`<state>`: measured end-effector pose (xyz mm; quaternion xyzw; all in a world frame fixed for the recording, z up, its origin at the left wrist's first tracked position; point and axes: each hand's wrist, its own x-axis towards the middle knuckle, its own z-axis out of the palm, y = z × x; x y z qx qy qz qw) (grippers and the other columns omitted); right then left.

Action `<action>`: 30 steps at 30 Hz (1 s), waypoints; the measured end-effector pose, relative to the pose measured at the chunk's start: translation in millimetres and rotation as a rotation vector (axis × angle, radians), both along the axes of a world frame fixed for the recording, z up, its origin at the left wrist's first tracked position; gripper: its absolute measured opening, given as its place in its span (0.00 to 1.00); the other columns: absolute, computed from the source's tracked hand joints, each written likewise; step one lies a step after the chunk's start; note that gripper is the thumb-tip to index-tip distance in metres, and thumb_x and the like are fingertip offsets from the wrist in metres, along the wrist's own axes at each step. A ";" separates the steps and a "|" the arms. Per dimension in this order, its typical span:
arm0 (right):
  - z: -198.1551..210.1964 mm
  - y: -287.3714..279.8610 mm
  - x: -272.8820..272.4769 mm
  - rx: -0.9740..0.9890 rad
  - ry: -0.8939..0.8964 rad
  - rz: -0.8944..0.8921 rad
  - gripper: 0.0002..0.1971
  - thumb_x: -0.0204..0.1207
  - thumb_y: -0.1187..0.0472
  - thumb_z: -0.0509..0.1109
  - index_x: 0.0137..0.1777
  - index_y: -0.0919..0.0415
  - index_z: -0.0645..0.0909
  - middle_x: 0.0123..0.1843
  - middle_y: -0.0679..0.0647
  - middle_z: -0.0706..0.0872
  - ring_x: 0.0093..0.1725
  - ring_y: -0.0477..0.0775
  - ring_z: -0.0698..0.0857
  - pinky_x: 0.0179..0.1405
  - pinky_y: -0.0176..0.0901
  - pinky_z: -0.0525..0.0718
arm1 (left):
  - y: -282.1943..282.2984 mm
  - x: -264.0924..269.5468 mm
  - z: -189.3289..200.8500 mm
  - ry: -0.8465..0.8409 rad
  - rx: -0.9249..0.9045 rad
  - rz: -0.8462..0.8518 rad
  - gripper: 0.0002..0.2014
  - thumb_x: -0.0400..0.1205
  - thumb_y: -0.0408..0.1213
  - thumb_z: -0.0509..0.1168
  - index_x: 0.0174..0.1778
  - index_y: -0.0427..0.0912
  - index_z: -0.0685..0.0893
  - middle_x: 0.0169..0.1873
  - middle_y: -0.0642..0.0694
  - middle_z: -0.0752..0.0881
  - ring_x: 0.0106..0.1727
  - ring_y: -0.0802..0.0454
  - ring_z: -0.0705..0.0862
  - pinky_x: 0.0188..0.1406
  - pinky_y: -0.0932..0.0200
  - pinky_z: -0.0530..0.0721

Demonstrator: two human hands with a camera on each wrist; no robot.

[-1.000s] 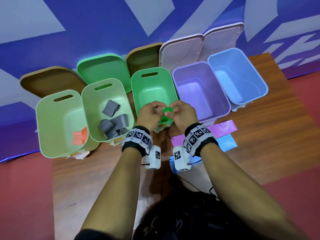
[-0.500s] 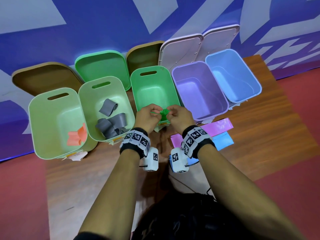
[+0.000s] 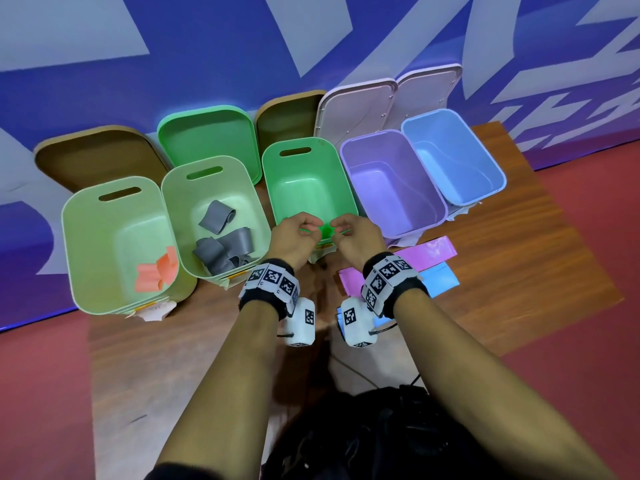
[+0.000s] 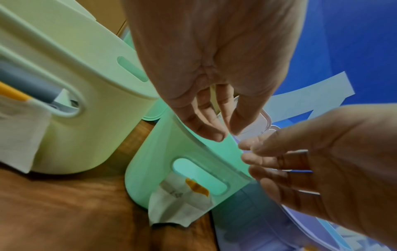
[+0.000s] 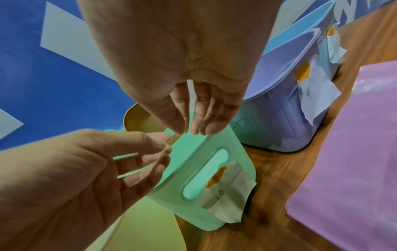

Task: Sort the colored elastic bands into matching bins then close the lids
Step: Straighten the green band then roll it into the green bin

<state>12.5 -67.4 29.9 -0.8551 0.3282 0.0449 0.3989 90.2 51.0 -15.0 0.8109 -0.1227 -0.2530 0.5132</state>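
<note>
At frame centre, the left hand and right hand pinch a green band over the green bin. Grey bands and an orange band are binned; the pink band and blue band wait, with every lid open.

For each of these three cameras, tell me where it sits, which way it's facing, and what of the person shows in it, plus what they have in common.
Head: worn on the head, facing forward and down at five open bins on the wooden table; both forearms, the left hand and the right hand show.
Left wrist: looks along the left palm toward the green bin; the right hand enters from the right.
Right wrist: looks along the right palm at the green bin, purple bin beside it; the left hand enters lower left.
Shared: all three show both hands at the green bin's near rim.
</note>
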 end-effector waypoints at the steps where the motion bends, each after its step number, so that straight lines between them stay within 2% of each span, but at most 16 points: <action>1: 0.4 -0.3 -1.1 0.003 0.003 -0.005 0.14 0.79 0.68 0.68 0.62 0.57 0.86 0.53 0.49 0.87 0.57 0.50 0.84 0.54 0.31 0.73 | 0.4 -1.3 0.4 -0.004 -0.001 -0.009 0.11 0.78 0.31 0.67 0.42 0.54 0.86 0.39 0.56 0.86 0.38 0.57 0.84 0.47 0.64 0.81; 7: -2.7 -5.6 -7.2 0.008 -0.009 -0.020 0.13 0.77 0.68 0.66 0.57 0.56 0.87 0.48 0.47 0.86 0.51 0.47 0.83 0.50 0.31 0.73 | 1.7 -4.8 1.7 -0.024 -0.008 -0.045 0.11 0.77 0.35 0.70 0.40 0.59 0.85 0.39 0.56 0.86 0.42 0.53 0.86 0.54 0.55 0.85; 10: -6.6 -9.4 -10.9 0.006 -0.008 0.007 0.13 0.76 0.68 0.66 0.55 0.55 0.87 0.47 0.48 0.87 0.51 0.47 0.83 0.48 0.32 0.72 | -0.7 -8.8 4.5 -0.029 -0.002 -0.036 0.09 0.78 0.34 0.70 0.42 0.56 0.86 0.39 0.54 0.86 0.43 0.53 0.86 0.55 0.55 0.85; 13: -9.9 -15.0 -15.8 0.002 -0.019 0.030 0.13 0.77 0.68 0.65 0.55 0.56 0.87 0.51 0.49 0.89 0.49 0.45 0.81 0.48 0.32 0.71 | -6.5 -15.8 7.2 -0.025 0.018 -0.038 0.07 0.78 0.33 0.69 0.46 0.51 0.87 0.39 0.52 0.86 0.44 0.52 0.86 0.55 0.58 0.83; 15: -12.9 -20.1 -19.0 -0.002 -0.021 0.037 0.13 0.77 0.68 0.64 0.54 0.56 0.87 0.52 0.49 0.90 0.49 0.45 0.81 0.47 0.31 0.71 | -11.0 -20.1 6.4 -0.025 0.018 -0.034 0.07 0.78 0.33 0.70 0.45 0.52 0.87 0.38 0.52 0.86 0.44 0.51 0.86 0.54 0.57 0.83; 18: -19.1 -29.5 -24.6 0.003 -0.016 0.046 0.13 0.77 0.67 0.64 0.53 0.54 0.88 0.52 0.49 0.90 0.54 0.49 0.85 0.53 0.38 0.79 | -18.8 -28.1 6.4 -0.015 0.015 -0.020 0.07 0.77 0.33 0.70 0.44 0.51 0.87 0.37 0.51 0.85 0.41 0.51 0.85 0.52 0.56 0.83; 20: -22.8 -37.4 -28.1 0.024 -0.022 0.064 0.13 0.77 0.67 0.63 0.52 0.54 0.88 0.51 0.48 0.90 0.55 0.50 0.85 0.52 0.36 0.78 | -26.3 -33.8 7.0 0.002 0.017 -0.005 0.06 0.77 0.33 0.70 0.45 0.49 0.87 0.36 0.50 0.84 0.39 0.51 0.84 0.50 0.55 0.83; 23: -24.5 -49.6 -31.0 0.061 -0.052 0.122 0.14 0.77 0.69 0.63 0.53 0.57 0.89 0.53 0.50 0.90 0.54 0.49 0.84 0.51 0.32 0.75 | -37.4 -45.7 10.3 0.009 0.012 0.032 0.05 0.74 0.36 0.70 0.41 0.53 0.86 0.34 0.48 0.85 0.37 0.51 0.84 0.50 0.55 0.84; 26: -29.1 -60.4 -37.4 0.081 -0.038 0.132 0.13 0.75 0.68 0.64 0.51 0.55 0.89 0.52 0.50 0.91 0.53 0.50 0.85 0.50 0.34 0.78 | -45.4 -59.3 6.2 0.018 0.041 0.043 0.08 0.76 0.33 0.69 0.40 0.54 0.85 0.34 0.46 0.87 0.38 0.51 0.84 0.49 0.56 0.84; 30: -41.6 -68.6 -48.0 0.154 -0.010 0.140 0.13 0.75 0.68 0.65 0.51 0.55 0.88 0.50 0.51 0.91 0.53 0.52 0.87 0.49 0.35 0.79 | -49.2 -72.6 -1.8 0.028 0.130 0.051 0.10 0.79 0.29 0.67 0.41 0.52 0.86 0.31 0.55 0.85 0.34 0.58 0.82 0.43 0.63 0.80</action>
